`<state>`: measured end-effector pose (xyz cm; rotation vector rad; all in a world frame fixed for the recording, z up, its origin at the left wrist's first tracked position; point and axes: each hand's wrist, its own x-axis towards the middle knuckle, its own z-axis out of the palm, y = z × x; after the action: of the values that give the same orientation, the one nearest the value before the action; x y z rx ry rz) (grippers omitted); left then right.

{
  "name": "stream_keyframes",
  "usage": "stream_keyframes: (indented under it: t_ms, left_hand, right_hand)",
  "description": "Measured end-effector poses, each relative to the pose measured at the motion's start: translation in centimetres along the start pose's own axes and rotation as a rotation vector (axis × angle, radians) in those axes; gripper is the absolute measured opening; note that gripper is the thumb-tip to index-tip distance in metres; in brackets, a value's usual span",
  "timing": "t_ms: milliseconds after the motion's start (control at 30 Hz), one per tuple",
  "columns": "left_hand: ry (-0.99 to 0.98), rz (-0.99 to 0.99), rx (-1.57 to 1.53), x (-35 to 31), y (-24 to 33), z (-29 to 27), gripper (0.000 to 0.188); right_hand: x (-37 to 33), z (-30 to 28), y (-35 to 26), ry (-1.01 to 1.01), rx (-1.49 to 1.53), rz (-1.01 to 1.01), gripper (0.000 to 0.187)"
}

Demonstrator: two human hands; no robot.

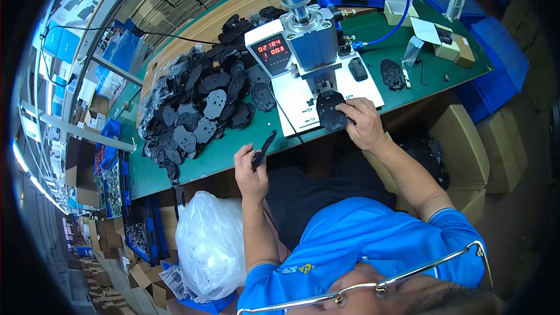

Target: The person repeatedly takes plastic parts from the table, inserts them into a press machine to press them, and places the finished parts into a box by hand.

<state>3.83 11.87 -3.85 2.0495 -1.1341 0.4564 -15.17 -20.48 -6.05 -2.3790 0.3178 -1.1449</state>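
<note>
My right hand [364,122] grips the near right side of a black mouse-shaped plastic base [331,109], thumb and fingers closed on its edge. That base lies on the white plate [298,118] of a bench press [312,38], under the press head. Off the table's front edge, my left hand [252,178] pinches a second thin black plastic base [266,147], held up and seen nearly edge-on. To the left of the press a large heap of similar black bases [198,102] covers the green table [201,169].
A small black block [357,69] sits on the plate's right side, and another black base [392,74] lies beyond it. Small open boxes [446,46] stand at the back right. A cardboard carton [461,140] of black parts is at my right, a white plastic bag [211,239] at my left.
</note>
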Motion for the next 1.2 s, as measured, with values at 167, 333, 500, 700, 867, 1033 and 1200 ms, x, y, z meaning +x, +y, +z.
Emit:
stream_keyframes:
  t_ms: [167, 333, 500, 700, 867, 1033, 1200]
  left_hand:
    - [-0.123, 0.187, -0.148, 3.3, 6.1, 3.0, 0.054]
    - [-0.054, 0.497, 0.004, 6.3, 9.8, 7.4, 0.051]
    - [-0.103, 0.511, 0.091, 6.5, 9.5, 11.3, 0.041]
    - [-0.194, 0.479, 0.145, 5.8, 10.1, 11.9, 0.043]
    - [-0.234, 0.483, 0.170, 6.6, 10.6, 11.5, 0.046]
    - [-0.321, 0.493, 0.241, 7.0, 11.2, 10.9, 0.048]
    - [-0.333, 0.480, 0.259, 7.1, 11.3, 10.5, 0.048]
  right_hand:
    - [0.3, -2.1, -1.3, 0.084, 0.079, 0.026, 0.039]
    - [-5.9, -9.0, -1.0, 0.065, -0.018, 0.146, 0.041]
    - [-16.0, -14.6, 3.0, 0.041, -0.120, 0.489, 0.034]
    - [-29.4, -17.5, 9.8, -0.137, -0.390, 0.928, 0.037]
    - [-35.1, -17.9, 13.6, -0.427, -0.527, 1.185, 0.052]
    - [-29.3, -15.0, 12.8, -0.402, -0.425, 1.019, 0.080]
    - [-11.9, -10.2, 4.7, -0.121, -0.045, 0.538, 0.058]
